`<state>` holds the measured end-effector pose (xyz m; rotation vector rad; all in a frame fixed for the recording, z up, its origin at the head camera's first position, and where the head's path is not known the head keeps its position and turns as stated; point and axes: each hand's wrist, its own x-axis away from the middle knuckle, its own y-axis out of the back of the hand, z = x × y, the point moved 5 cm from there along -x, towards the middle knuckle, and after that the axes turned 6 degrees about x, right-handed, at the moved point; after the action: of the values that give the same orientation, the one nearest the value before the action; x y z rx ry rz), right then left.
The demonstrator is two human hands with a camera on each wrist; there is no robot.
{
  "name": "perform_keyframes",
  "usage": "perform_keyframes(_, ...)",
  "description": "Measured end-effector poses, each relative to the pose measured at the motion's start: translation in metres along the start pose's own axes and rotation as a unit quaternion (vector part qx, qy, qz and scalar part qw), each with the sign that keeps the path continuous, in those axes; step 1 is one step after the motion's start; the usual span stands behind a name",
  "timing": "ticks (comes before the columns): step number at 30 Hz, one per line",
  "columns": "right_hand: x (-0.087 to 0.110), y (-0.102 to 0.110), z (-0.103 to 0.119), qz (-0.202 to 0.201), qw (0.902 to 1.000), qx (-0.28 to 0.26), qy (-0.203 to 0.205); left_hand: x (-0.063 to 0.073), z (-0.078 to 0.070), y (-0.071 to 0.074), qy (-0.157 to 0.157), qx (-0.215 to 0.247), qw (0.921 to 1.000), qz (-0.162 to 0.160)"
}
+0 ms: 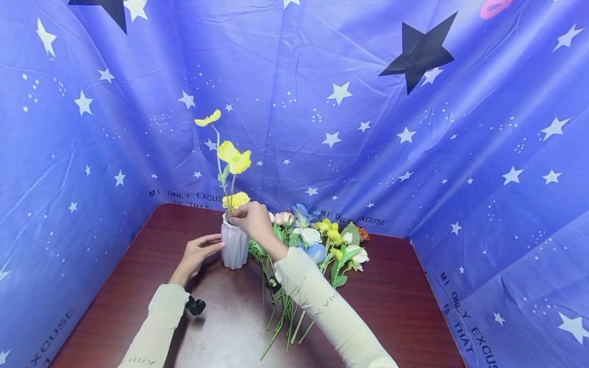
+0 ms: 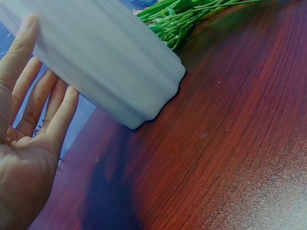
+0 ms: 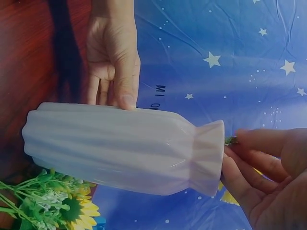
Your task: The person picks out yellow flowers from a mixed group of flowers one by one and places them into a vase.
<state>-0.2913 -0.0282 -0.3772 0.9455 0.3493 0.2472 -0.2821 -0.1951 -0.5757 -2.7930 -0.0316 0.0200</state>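
Observation:
A white fluted vase (image 1: 235, 249) stands upright on the table, yellow poppy-like artificial flowers (image 1: 235, 158) rising above its mouth. At the vase's rim, my right hand (image 1: 257, 224) pinches a green flower stem (image 3: 231, 141) between thumb and fingers. Which bloom that stem carries is hard to tell. My left hand (image 1: 197, 256) touches the vase's left side with extended fingers, thumb on the near face. In the left wrist view, the fingers of that hand (image 2: 36, 120) lie along the vase wall (image 2: 110, 60) without wrapping round it.
Right of the vase lies a loose heap of artificial flowers (image 1: 317, 237), white, blue, yellow and pink, their green stems (image 1: 285, 317) pointing toward me. A yellow sunflower (image 3: 79, 211) is among them. A blue star-patterned curtain (image 1: 294, 102) surrounds the brown wooden table (image 1: 391, 317).

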Motion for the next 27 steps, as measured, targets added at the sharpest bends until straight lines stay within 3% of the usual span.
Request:
perform_keyframes(15,0.0014,-0.0011,-0.0002,-0.026,0.9995,-0.014,0.014,-0.0005,0.0007,-0.0002,0.002,0.003,1.0,-0.001)
perform_keyframes(27,-0.0021,-0.0019,0.0016,0.008,0.9993,0.036,-0.012,0.0007,-0.0005,-0.0011,0.0,0.0,1.0,-0.002)
